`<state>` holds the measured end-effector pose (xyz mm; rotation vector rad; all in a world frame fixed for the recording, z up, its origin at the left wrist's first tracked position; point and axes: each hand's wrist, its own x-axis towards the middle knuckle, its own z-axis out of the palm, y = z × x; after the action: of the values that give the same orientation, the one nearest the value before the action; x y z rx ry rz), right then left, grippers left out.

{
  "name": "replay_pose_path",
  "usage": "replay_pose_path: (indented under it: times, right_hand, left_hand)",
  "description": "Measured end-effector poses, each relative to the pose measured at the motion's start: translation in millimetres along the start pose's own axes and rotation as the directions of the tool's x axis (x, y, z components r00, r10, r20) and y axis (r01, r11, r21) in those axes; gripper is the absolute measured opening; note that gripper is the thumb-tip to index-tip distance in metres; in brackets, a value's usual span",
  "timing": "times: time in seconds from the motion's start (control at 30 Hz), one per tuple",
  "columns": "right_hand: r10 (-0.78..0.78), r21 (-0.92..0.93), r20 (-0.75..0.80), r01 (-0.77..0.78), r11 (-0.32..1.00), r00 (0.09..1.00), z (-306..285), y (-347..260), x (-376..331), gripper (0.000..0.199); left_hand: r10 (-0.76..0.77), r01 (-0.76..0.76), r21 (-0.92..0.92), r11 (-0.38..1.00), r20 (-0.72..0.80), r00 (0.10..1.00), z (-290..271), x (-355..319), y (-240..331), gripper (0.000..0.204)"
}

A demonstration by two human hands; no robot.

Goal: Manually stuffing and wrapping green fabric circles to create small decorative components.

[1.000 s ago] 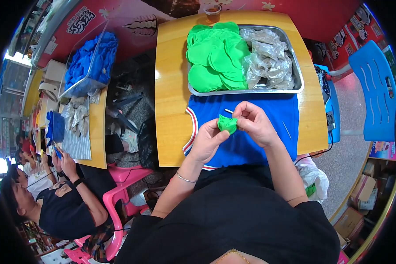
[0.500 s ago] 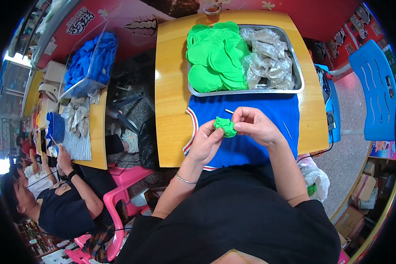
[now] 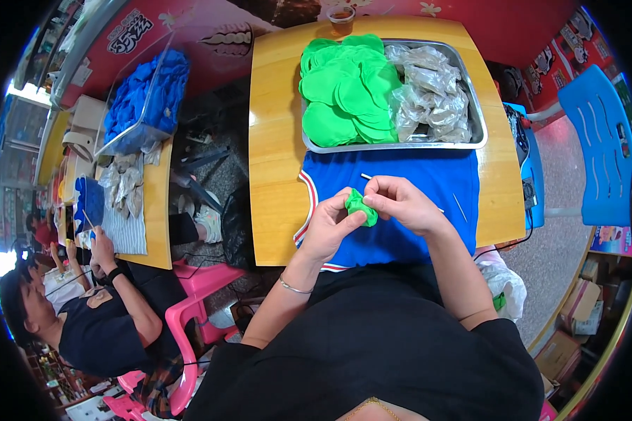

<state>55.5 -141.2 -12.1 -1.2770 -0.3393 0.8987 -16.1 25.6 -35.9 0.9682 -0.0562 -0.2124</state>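
Both hands meet over a blue cloth (image 3: 393, 245) with red-and-white striped trim, spread along the table's near side. Between them is a small gathered bundle of bright green cloth (image 3: 355, 202). My left hand (image 3: 323, 228) pinches its lower side with thumb and fingers. At its upper right edge, my right hand (image 3: 409, 205) pinches the cloth. A thin stick (image 3: 366, 175) also runs through the right hand, its ends showing on either side; the middle is hidden by the fingers. Another thin, needle-like stick (image 3: 459, 208) lies on the blue cloth to the right.
Beyond my hands, a metal tray (image 3: 400, 148) holds stacked green cloth rounds (image 3: 351, 91) and clear bags with greyish-brown contents (image 3: 435, 98). A cup of brown drink (image 3: 341, 21) stands behind it. A co-worker (image 3: 112, 316) sits left near a bin of blue cloth (image 3: 146, 91). Blue chair (image 3: 593, 140) at right.
The green bundle has tilted more upright between my fingers. My right hand has shifted slightly left and down, and the stick's far end now shows past it.
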Motion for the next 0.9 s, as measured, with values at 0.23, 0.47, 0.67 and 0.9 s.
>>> replay_pose_path:
  times: [0.23, 0.47, 0.67, 0.9]
  right_hand:
    - [-0.079, -0.021, -0.147, 0.076, 0.997, 0.986, 7.7, -7.3, -6.0, 0.013]
    - [-0.067, 0.031, 0.008, 0.067, 0.997, 0.998, 3.9, -9.0, -6.1, 0.012]
    - [-0.124, 0.112, -0.026, 0.126, 0.986, 0.992, 9.3, -5.9, -7.2, 0.01]
    - [-0.203, -0.06, -0.026, 0.201, 0.978, 0.979, 8.3, 2.3, -9.9, 0.01]
  left_hand:
    - [0.02, -0.023, -0.026, 0.999, -0.085, 0.996, -2.8, 1.3, 1.2, 0.011]
    - [-0.079, 0.077, -0.081, 0.994, -0.022, 0.997, -2.8, -6.3, -4.1, 0.011]
    - [-0.164, 0.191, -0.26, 0.947, 0.12, 0.979, 2.5, -5.5, 4.0, 0.025]
    - [-0.238, 0.239, 0.039, 0.97, 0.341, 0.91, -14.2, -1.7, 8.6, 0.024]
